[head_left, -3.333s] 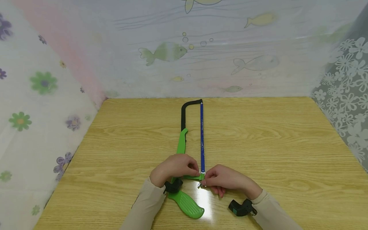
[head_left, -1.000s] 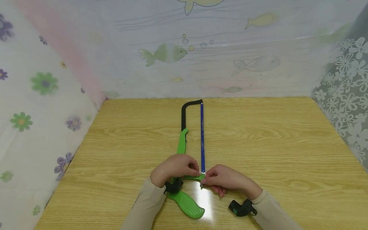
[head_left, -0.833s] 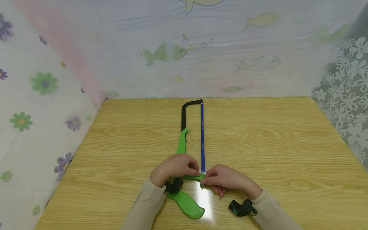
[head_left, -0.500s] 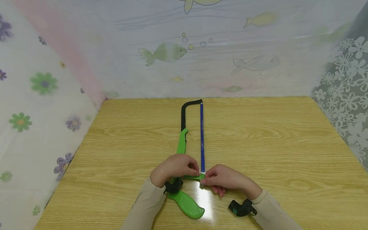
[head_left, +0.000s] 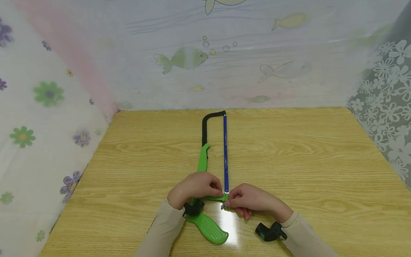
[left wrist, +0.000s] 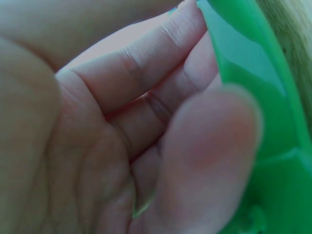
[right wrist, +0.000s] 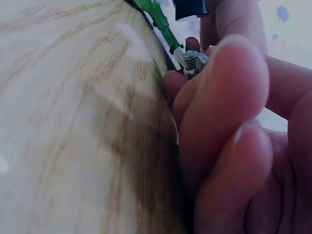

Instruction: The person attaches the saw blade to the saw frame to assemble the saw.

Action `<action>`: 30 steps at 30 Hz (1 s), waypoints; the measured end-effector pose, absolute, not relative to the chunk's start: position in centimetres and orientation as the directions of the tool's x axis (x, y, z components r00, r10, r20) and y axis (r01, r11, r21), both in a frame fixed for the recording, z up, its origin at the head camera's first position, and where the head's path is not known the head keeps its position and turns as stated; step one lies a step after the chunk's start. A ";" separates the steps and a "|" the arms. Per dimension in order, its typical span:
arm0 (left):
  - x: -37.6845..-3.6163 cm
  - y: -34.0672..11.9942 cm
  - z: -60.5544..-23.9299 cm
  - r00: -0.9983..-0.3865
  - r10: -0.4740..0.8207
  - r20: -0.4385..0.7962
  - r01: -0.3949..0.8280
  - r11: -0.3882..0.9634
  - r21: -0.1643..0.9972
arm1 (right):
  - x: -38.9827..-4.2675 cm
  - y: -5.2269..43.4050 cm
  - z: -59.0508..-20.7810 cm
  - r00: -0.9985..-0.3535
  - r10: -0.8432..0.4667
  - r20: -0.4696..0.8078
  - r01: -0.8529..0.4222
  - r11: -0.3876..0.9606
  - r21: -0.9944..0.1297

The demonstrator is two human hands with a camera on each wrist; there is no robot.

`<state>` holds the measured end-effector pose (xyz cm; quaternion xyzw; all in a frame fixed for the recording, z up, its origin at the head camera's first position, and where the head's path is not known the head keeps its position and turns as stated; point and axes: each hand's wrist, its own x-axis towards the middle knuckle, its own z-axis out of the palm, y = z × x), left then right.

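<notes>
Wooden table (head_left: 289,160) carries a hacksaw (head_left: 214,157) pointing to 12 o'clock, where nothing has shifted: left hand (head_left: 196,187) grips its green frame, right hand (head_left: 252,200) pinches the small nut (right wrist: 191,61), work apparently ongoing.

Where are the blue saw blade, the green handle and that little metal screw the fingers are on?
blue saw blade (head_left: 225,153), head view, midway along its length.
green handle (head_left: 209,228), head view, on the wide grip part.
metal screw (right wrist: 190,61), right wrist view, on its threaded end by the fingertips.
</notes>
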<state>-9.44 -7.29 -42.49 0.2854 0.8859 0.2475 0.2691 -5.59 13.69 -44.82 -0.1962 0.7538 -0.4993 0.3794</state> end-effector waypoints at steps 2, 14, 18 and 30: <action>-9.5 -7.3 -42.5 -0.691 0.640 -0.336 0.371 0.713 0.594 | -5.6 13.7 -44.8 -0.634 -0.674 -0.379 0.093 0.420 -0.903; -9.5 -7.3 -42.4 -0.691 0.638 -0.340 0.361 0.712 0.603 | -5.6 13.7 -44.9 -0.641 -0.667 -0.380 0.104 0.416 -0.903; -9.5 -7.3 -42.5 -0.692 0.635 -0.344 0.352 0.713 0.607 | -5.6 13.7 -44.9 -0.642 -0.667 -0.379 0.097 0.419 -0.903; -9.4 -7.4 -42.5 -0.695 0.631 -0.345 0.350 0.716 0.605 | -5.6 13.7 -44.9 -0.646 -0.664 -0.376 0.100 0.415 -0.904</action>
